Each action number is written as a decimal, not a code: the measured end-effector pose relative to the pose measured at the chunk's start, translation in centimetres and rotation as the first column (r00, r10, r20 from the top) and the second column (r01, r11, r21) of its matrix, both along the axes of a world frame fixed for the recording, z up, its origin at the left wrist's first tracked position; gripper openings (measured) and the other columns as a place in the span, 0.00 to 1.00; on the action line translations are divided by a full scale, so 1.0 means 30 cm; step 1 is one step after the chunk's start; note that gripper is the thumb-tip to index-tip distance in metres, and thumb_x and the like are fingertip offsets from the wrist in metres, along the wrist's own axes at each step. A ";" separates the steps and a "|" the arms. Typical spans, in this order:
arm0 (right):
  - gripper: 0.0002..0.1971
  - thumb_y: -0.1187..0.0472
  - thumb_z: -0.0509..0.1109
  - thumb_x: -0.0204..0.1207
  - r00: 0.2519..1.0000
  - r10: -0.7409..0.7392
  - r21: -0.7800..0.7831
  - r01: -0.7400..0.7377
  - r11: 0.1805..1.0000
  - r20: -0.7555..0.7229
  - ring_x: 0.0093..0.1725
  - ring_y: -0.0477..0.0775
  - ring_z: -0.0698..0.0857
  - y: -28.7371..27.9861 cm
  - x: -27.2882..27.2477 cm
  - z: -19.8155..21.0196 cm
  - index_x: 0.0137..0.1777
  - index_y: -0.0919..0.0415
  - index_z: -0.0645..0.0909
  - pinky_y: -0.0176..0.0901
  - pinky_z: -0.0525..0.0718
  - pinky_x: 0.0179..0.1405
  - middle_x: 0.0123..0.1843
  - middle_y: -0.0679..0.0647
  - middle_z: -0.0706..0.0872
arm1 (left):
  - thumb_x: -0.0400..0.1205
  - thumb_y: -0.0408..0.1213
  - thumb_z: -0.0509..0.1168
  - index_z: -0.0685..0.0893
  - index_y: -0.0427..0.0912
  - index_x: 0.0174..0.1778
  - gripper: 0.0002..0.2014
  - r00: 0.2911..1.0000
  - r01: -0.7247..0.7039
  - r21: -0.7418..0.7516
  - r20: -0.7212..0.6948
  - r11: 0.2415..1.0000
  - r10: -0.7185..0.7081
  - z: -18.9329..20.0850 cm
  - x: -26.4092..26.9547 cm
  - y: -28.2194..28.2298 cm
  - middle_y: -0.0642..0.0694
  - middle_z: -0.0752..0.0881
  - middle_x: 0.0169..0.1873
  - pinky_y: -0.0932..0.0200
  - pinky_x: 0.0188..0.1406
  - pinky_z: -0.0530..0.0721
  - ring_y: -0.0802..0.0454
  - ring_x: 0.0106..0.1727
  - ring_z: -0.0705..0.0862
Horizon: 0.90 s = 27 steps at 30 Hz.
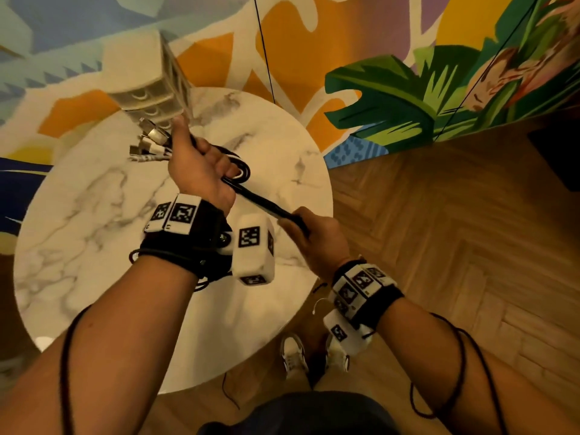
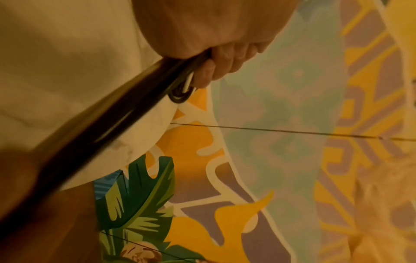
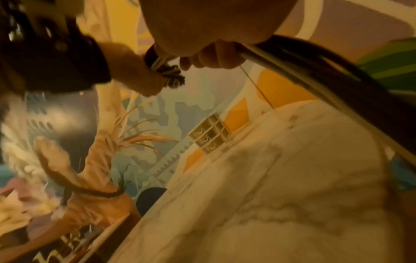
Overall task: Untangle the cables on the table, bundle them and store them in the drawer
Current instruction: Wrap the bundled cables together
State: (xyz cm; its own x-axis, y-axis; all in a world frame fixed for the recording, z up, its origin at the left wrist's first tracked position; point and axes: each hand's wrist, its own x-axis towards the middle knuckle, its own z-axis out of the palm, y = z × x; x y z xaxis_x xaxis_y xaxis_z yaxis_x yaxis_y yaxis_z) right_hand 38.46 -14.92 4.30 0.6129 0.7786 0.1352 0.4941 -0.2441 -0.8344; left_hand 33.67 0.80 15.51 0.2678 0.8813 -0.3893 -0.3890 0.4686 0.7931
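Above the round marble table (image 1: 94, 246), my left hand (image 1: 197, 171) grips a bundle of black and white cables (image 1: 263, 204). Their plug ends (image 1: 150, 142) stick out past my thumb toward the drawer unit. A short loop (image 1: 241, 171) curls out beside my fingers. From that fist the cables run taut to my right hand (image 1: 314, 240), which grips them near the table's right edge. In the left wrist view the curled fingers (image 2: 225, 60) hold the dark cables (image 2: 108, 121). The right wrist view shows fingers (image 3: 216, 55) closed round the black and white strands (image 3: 315, 74).
A small beige drawer unit (image 1: 147, 86) with three shut drawers stands at the table's far edge, against a painted wall. Wood floor (image 1: 455, 230) lies to the right. My shoes (image 1: 295, 353) show below the table's near rim.
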 end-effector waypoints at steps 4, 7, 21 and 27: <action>0.26 0.41 0.57 0.81 0.820 0.012 -0.082 -0.072 0.994 -0.573 0.20 0.48 0.64 -0.037 0.065 0.046 0.26 0.56 0.70 0.44 0.63 0.24 0.22 0.52 0.68 | 0.83 0.59 0.54 0.63 0.46 0.22 0.27 0.961 0.258 0.041 0.088 0.965 -0.261 -0.002 -0.035 0.001 0.52 0.59 0.12 0.64 0.15 0.54 0.56 0.13 0.55; 0.26 0.41 0.59 0.81 0.518 -0.080 -0.175 -0.136 0.975 -0.852 0.20 0.48 0.57 -0.058 0.105 0.084 0.24 0.55 0.65 0.44 0.52 0.23 0.23 0.51 0.60 | 0.84 0.59 0.50 0.62 0.44 0.18 0.31 0.820 0.560 0.181 0.019 0.809 -0.572 0.043 -0.063 -0.054 0.51 0.60 0.09 0.64 0.14 0.55 0.54 0.11 0.55; 0.28 0.39 0.53 0.82 0.736 -0.075 -0.477 -0.354 0.805 -0.673 0.16 0.47 0.61 0.002 0.152 0.266 0.25 0.55 0.66 0.40 0.57 0.21 0.19 0.49 0.66 | 0.75 0.43 0.69 0.88 0.46 0.41 0.05 0.029 0.598 -0.159 -0.975 -0.786 0.219 0.067 -0.173 -0.181 0.50 0.88 0.30 0.63 0.31 0.73 0.51 0.31 0.86; 0.28 0.38 0.51 0.83 0.744 -0.075 -0.467 -0.335 0.818 -0.664 0.18 0.48 0.63 0.021 0.119 0.286 0.27 0.55 0.67 0.37 0.60 0.20 0.23 0.51 0.67 | 0.83 0.49 0.59 0.84 0.47 0.52 0.12 0.026 0.659 -0.302 -0.906 -0.688 0.423 0.057 -0.185 -0.163 0.48 0.88 0.42 0.61 0.40 0.68 0.48 0.43 0.85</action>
State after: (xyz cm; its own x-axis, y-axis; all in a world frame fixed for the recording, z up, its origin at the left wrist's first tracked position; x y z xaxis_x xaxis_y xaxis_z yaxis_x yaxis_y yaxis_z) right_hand 42.04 -14.29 12.88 0.2729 0.6683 -0.6920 -0.0333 -0.7123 -0.7011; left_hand 28.11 -4.10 17.23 0.8807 -0.2639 -0.3933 -0.2970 -0.9546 -0.0247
